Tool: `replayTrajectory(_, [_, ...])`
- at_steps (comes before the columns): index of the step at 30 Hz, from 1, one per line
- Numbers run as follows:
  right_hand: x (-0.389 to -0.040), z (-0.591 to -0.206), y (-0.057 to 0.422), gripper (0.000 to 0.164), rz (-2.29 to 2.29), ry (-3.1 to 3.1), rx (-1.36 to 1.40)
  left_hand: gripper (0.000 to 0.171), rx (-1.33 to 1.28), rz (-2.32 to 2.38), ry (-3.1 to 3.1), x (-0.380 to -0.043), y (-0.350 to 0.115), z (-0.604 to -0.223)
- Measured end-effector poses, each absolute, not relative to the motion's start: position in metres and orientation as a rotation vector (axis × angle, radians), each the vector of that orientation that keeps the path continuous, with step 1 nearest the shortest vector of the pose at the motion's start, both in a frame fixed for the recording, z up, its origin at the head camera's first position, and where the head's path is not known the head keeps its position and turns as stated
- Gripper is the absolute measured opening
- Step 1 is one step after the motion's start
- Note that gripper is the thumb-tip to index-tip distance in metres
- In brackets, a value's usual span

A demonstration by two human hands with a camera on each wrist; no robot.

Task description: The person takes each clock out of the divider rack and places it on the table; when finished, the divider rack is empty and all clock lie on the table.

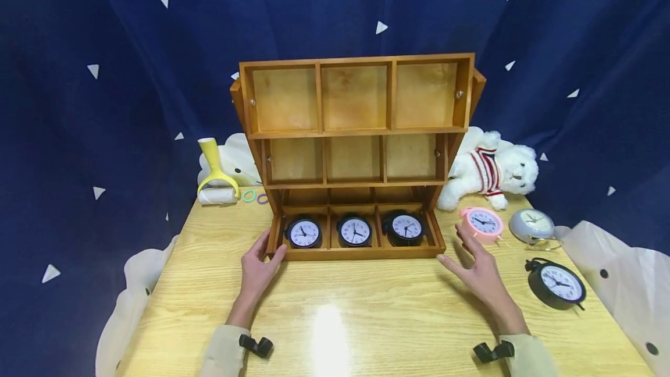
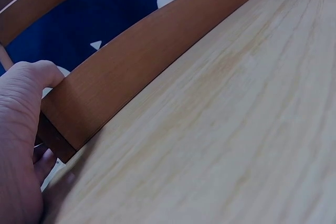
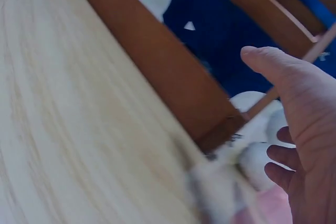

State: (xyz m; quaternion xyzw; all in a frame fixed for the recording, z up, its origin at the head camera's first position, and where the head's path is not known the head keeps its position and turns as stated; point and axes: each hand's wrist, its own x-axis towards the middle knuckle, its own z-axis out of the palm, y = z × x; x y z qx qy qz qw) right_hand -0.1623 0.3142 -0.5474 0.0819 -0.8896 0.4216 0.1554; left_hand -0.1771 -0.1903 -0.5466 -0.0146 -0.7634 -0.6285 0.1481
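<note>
A brown wooden three-tier storage box (image 1: 357, 132) stands unfolded on the table, its tiers split into square compartments. The lowest tier holds a black clock at left (image 1: 304, 233), another in the middle (image 1: 355, 231) and a third at right (image 1: 405, 228). With thumb over the front edge and fingers along the side, my left hand (image 1: 259, 268) grips the lowest tier's left corner. My right hand (image 1: 478, 272) hovers beside the right corner, fingers spread and holding nothing. In the right wrist view, a gap shows between its thumb and the box.
Right of the box are a pink alarm clock (image 1: 482, 224), a grey clock (image 1: 531, 224), a black alarm clock (image 1: 556, 284) and a white plush bear (image 1: 492, 171). A yellow-handled lint roller (image 1: 214, 174) and small rings (image 1: 249, 196) lie at the back left.
</note>
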Motion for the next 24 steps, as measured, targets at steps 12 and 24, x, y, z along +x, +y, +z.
replayTrajectory(12, [-0.198, -0.578, 0.292, 0.088, 1.457, -2.481, 0.225, 0.061, -0.035, -1.779, -2.203, -0.176, -0.189, -0.548])
replayTrajectory(24, [-0.209, -0.582, 0.290, 0.095, 1.449, -2.497, 0.197, 0.062, -0.040, -1.760, -2.242, -0.175, -0.189, -0.542])
